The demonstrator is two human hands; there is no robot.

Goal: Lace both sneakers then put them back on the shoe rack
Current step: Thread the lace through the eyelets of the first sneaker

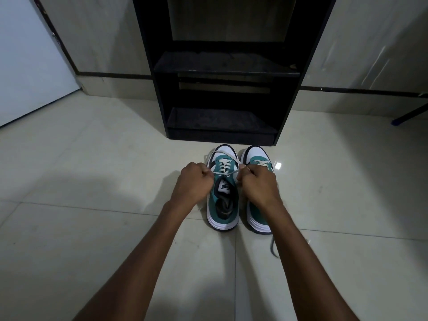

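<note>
**Grip on both lace ends, left-hand sneaker being tightened**

Both hands are closed on the white lace (223, 174) of the sneaker on the left (222, 188): the left hand (193, 181) is fisted around one end, the right hand (258, 181) pinches the other, and the lace is drawn taut across the top eyelets between them. Loose lengths are seen trailing from the hands towards the toe.

Step judged in hand: the crossings are being snugged before a knot is tied. For a good result, an even pull on both ends is called for, outward and slightly up, so the tongue is not dragged sideways; the lower crossings are best tightened first. The shoe is not pinned down, so a hard tug could slide or tip it.

The second sneaker (259, 191) stands just beside the first, partly hidden by the right wrist. Its lower eyelets are laced; a grey lace end (273, 246) lies loose on the floor behind its heel, so it is judged unfinished.

Both shoes rest on pale glossy floor tiles (92, 181), toes pointing at a black shoe rack (222, 66) near them, whose two visible shelves hold nothing. A tiled wall stands behind; a pale door (27, 66) is at left.
</note>
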